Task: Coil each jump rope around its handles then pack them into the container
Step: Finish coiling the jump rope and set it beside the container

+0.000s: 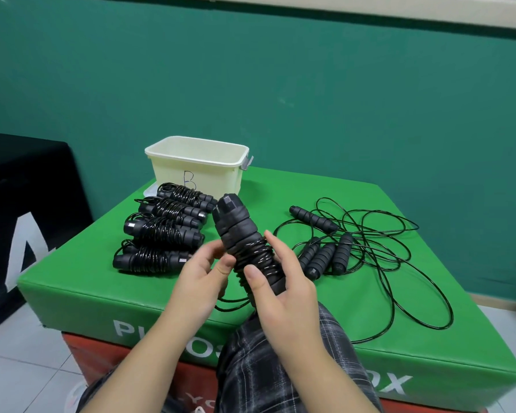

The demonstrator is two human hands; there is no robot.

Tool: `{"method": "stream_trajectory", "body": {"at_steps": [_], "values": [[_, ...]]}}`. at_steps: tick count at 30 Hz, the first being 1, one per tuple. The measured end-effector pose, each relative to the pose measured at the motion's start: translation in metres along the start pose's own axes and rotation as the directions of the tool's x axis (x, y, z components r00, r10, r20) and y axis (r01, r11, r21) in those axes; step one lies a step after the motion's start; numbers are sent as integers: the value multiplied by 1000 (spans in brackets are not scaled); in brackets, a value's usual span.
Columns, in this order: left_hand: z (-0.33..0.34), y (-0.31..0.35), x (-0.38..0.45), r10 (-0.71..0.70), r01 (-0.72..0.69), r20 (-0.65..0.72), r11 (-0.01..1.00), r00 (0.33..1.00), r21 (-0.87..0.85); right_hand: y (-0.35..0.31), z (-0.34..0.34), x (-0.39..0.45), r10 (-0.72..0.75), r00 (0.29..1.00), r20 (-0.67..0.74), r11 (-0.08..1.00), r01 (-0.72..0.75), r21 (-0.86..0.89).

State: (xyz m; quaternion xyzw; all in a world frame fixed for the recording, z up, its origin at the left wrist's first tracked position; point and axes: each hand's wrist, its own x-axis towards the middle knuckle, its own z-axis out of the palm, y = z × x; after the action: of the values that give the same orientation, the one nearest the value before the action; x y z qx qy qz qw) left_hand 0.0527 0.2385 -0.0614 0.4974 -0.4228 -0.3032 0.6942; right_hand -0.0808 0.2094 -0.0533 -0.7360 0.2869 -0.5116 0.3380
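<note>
My right hand grips a pair of black jump rope handles, held tilted above the green box, with black cord wound round their lower half. My left hand pinches the cord at the handles' left side. A loose loop of that cord hangs below my hands. Several coiled jump ropes lie in a stack at the left. Uncoiled ropes with loose handles and tangled cord lie at the right. A cream plastic container marked "B" stands at the back, its inside mostly hidden.
Everything rests on a green padded plyo box stacked on a red one. A black padded box stands at the left. A teal wall rises behind. My checked-trousered knee is in front of the box.
</note>
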Motion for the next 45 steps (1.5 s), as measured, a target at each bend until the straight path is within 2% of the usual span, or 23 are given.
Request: {"method": "stream_trajectory", "body": {"at_steps": [4, 8, 13, 16, 19, 23, 25, 27, 30, 34, 38, 39, 42, 43, 45], "values": [[-2, -1, -3, -33, 30, 68, 998, 997, 46, -1, -2, 1, 1, 1000, 1, 998, -1, 69], [2, 1, -10, -14, -1, 128, 993, 992, 118, 3, -2, 4, -6, 994, -105, 992, 19, 121], [0, 1, -15, 49, -53, 35, 990, 998, 130, 1, -1, 7, -45, 996, -73, 994, 52, 100], [4, 5, -14, 102, -92, -53, 982, 993, 164, 3, 1, 7, -76, 993, -95, 997, 76, -11], [10, 8, -15, 88, -68, -148, 989, 985, 130, 4, 4, 7, -129, 986, -108, 979, 109, -172], [11, 15, -16, 88, -55, -228, 988, 970, 146, 3, 6, 5, -68, 996, 58, 935, 83, -345], [11, 18, -17, 112, -67, -224, 978, 968, 199, 4, 9, 4, -66, 994, 85, 893, 97, -439], [7, 19, -18, 213, -148, -160, 927, 964, 346, 7, 11, 4, -90, 995, 45, 863, 101, -495], [-3, 15, -15, 363, -299, 4, 761, 932, 577, 8, 9, 3, -53, 998, 19, 882, 56, -467], [-12, 13, -13, 458, -424, 121, 647, 881, 634, 2, 6, 2, 28, 994, 109, 919, 18, -394], [-16, 11, -13, 475, -462, 157, 637, 866, 618, -2, 4, 2, 44, 993, 110, 944, -5, -329], [-18, 13, -13, 496, -468, 165, 586, 853, 661, -3, 4, 1, 48, 993, 103, 950, -14, -311], [-20, 16, -13, 539, -409, 181, 340, 823, 847, -4, 7, -2, 40, 995, 88, 962, -14, -274], [-20, 15, -14, 524, -381, 175, 315, 833, 869, -5, 8, -2, 40, 995, 87, 965, -16, -263], [-18, 11, -14, 489, -357, 149, 366, 860, 860, -5, 8, -3, 42, 996, 84, 975, -22, -223]]}}
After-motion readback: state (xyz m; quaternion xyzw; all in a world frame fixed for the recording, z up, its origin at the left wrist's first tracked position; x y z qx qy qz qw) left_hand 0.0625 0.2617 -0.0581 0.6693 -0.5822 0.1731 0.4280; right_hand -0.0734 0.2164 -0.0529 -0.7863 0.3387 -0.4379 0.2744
